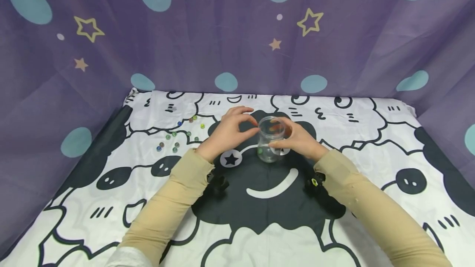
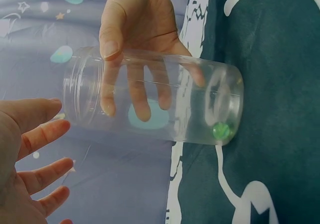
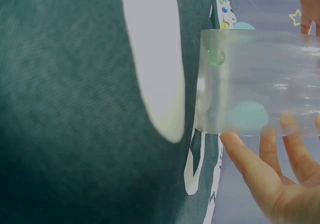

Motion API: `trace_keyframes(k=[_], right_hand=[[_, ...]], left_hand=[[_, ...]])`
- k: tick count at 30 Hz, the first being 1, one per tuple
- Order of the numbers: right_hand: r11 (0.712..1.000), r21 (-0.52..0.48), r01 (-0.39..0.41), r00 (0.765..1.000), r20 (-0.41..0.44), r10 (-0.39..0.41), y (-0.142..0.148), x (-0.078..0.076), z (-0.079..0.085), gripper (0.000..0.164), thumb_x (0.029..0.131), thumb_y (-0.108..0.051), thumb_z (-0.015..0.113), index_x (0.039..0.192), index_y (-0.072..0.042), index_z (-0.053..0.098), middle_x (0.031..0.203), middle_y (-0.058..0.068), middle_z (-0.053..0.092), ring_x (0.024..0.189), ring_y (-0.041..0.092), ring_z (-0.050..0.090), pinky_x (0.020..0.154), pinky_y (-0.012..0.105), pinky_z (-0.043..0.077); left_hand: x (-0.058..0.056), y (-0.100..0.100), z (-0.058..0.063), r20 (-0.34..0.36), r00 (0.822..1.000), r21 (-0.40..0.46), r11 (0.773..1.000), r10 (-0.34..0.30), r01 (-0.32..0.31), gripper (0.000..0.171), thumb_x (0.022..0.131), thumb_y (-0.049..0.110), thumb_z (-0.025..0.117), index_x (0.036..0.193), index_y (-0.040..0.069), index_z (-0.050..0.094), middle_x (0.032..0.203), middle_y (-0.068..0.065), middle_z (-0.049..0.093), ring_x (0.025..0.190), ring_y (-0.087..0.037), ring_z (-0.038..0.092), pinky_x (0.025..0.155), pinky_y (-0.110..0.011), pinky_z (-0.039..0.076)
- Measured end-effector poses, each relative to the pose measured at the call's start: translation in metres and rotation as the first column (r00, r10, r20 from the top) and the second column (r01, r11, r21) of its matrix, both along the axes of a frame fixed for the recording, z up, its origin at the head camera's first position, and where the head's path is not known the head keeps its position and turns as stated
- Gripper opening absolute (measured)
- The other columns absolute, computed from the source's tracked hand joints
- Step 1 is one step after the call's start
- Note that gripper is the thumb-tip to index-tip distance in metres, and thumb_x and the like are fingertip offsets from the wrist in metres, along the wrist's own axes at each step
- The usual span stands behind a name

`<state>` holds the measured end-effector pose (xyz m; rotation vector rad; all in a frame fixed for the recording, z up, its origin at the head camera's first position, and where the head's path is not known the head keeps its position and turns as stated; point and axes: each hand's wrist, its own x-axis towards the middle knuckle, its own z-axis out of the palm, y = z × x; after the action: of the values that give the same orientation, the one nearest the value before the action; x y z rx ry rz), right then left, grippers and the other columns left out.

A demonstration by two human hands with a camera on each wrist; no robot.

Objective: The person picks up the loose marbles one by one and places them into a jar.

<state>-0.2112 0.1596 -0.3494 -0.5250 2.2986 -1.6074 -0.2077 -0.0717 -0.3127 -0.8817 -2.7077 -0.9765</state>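
Note:
My right hand (image 1: 298, 137) grips a clear plastic jar (image 1: 271, 137) round its side, thumb on one side and fingers on the other. The jar stands upright with its mouth uncovered. One green marble (image 2: 221, 131) lies at its bottom. My left hand (image 1: 233, 129) is at the jar's rim, thumb and index fingertips close together. Between those tips the left wrist view shows a sliver of a yellowish-green marble (image 2: 59, 116), mostly hidden by the fingers. The other left fingers are spread.
Several loose glass marbles (image 1: 175, 134), green, blue, brown and yellow, lie scattered on the cartoon-print cloth (image 1: 259, 242) to the left of my left hand. A purple curtain (image 1: 222, 32) with stars and dots hangs behind the table.

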Motion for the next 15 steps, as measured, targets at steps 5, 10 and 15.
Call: trace_keyframes(k=[5, 10, 15], right_hand=[[1.0, -0.015, -0.012, 1.0, 0.006, 0.012, 0.001, -0.001, 0.0, 0.071, 0.081, -0.015, 0.074, 0.142, -0.011, 0.037, 0.134, 0.019, 0.048, 0.113, 0.033, 0.054, 0.083, 0.043, 0.052], [1.0, -0.011, -0.015, 1.0, -0.001, 0.015, 0.001, 0.0, -0.001, 0.071, 0.082, -0.015, 0.073, 0.142, -0.011, 0.037, 0.134, 0.019, 0.048, 0.115, 0.033, 0.052, 0.083, 0.044, 0.052], [1.0, 0.003, -0.011, 1.0, -0.008, 0.011, 0.0, 0.0, -0.001, 0.071, 0.082, -0.016, 0.074, 0.142, -0.011, 0.037, 0.134, 0.018, 0.048, 0.115, 0.033, 0.052, 0.083, 0.042, 0.052]], left_hand=[[0.001, -0.004, -0.004, 0.003, 1.0, -0.007, 1.0, 0.002, -0.002, 0.014, 0.088, 0.024, 0.068, 0.096, 0.013, 0.07, 0.138, -0.012, 0.05, 0.133, -0.03, 0.038, 0.109, -0.056, 0.025], [0.003, -0.008, -0.01, 0.023, 1.0, -0.032, 0.999, 0.003, -0.002, 0.014, 0.089, 0.025, 0.067, 0.097, 0.013, 0.07, 0.138, -0.011, 0.05, 0.132, -0.031, 0.039, 0.11, -0.056, 0.024], [0.004, -0.012, -0.015, 0.039, 0.999, -0.036, 0.999, 0.006, -0.004, 0.014, 0.089, 0.025, 0.066, 0.096, 0.014, 0.07, 0.137, -0.011, 0.05, 0.131, -0.03, 0.04, 0.11, -0.055, 0.022]])
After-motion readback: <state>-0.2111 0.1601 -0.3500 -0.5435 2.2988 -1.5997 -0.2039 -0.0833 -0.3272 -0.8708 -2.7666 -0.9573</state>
